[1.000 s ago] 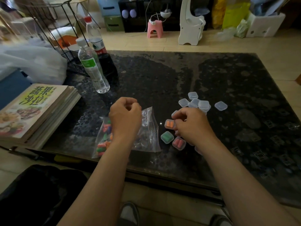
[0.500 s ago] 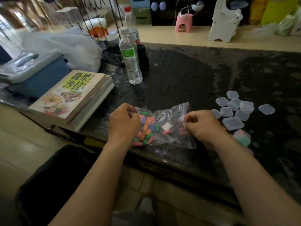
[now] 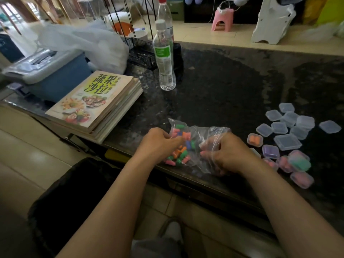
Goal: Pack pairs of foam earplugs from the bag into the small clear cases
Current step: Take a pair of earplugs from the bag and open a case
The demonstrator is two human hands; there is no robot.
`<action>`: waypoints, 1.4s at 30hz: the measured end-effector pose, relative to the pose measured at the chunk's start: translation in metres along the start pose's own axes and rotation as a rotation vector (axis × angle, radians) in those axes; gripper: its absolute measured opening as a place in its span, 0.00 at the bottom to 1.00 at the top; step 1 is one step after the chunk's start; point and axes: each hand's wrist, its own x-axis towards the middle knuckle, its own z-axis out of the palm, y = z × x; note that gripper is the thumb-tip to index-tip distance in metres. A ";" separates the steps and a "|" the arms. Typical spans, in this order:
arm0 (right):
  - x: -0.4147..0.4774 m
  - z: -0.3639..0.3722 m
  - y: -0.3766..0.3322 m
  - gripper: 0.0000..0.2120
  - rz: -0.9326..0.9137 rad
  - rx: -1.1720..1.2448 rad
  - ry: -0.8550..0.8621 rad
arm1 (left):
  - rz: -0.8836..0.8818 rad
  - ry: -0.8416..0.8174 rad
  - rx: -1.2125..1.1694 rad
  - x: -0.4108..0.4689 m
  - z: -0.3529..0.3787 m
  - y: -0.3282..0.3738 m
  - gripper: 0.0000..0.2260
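A clear plastic bag (image 3: 202, 135) of coloured foam earplugs (image 3: 181, 151) lies at the near edge of the dark table (image 3: 223, 84). My left hand (image 3: 158, 144) grips the bag's left side, fingers curled on the plastic. My right hand (image 3: 229, 153) is pushed into the bag's open right end, fingers curled under the film; what they touch is hidden. Several empty clear cases (image 3: 287, 141) lie to the right. Filled cases sit nearer me: an orange pair (image 3: 254, 140), a purple one (image 3: 270, 151), pink and green ones (image 3: 299, 162).
A stack of cookbooks (image 3: 93, 101) lies at the left table edge. A water bottle (image 3: 164, 58) stands behind the bag, with a second bottle and a black wire rack (image 3: 141, 54) behind it. A blue bin (image 3: 55, 75) and white plastic bag sit far left.
My right hand left the filled cases and went into the bag's open end. My left hand stayed gripping the bag. My head turned left, shifting the cases rightward in view.
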 end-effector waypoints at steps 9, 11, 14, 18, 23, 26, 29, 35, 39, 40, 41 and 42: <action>-0.006 -0.009 -0.008 0.02 -0.128 0.196 -0.031 | -0.107 -0.117 -0.229 -0.006 0.003 0.010 0.02; -0.008 -0.011 -0.008 0.02 -0.131 0.233 -0.055 | -0.116 -0.146 -0.286 -0.005 0.004 0.010 0.05; -0.011 -0.012 -0.007 0.04 -0.148 0.285 -0.063 | -0.147 -0.200 -0.424 -0.006 0.007 0.013 0.08; -0.014 -0.015 -0.005 0.06 -0.191 0.335 -0.087 | -0.181 -0.243 -0.623 -0.007 0.006 0.017 0.09; -0.014 -0.017 -0.004 0.05 -0.162 0.301 -0.047 | -0.080 -0.367 -0.672 -0.009 0.006 0.016 0.14; -0.016 -0.022 -0.002 0.06 -0.152 0.277 -0.055 | -0.057 -0.354 -0.728 -0.012 0.007 0.018 0.19; -0.014 -0.025 0.001 0.10 -0.145 0.250 -0.066 | -0.024 -0.334 -0.753 -0.013 0.009 0.020 0.22; -0.011 -0.025 0.002 0.08 -0.129 0.347 -0.061 | 0.018 -0.290 -0.795 -0.013 0.014 0.022 0.23; -0.013 -0.024 0.001 0.12 -0.136 0.368 -0.035 | 0.018 -0.271 -0.764 -0.012 0.020 0.023 0.24; -0.013 -0.023 0.000 0.13 -0.131 0.378 -0.018 | 0.016 -0.268 -0.756 -0.012 0.021 0.024 0.24; -0.013 -0.024 -0.001 0.13 -0.128 0.381 -0.005 | 0.016 -0.264 -0.749 -0.011 0.022 0.024 0.25; -0.013 -0.025 -0.001 0.14 -0.119 0.386 0.003 | 0.015 -0.260 -0.747 -0.011 0.023 0.025 0.25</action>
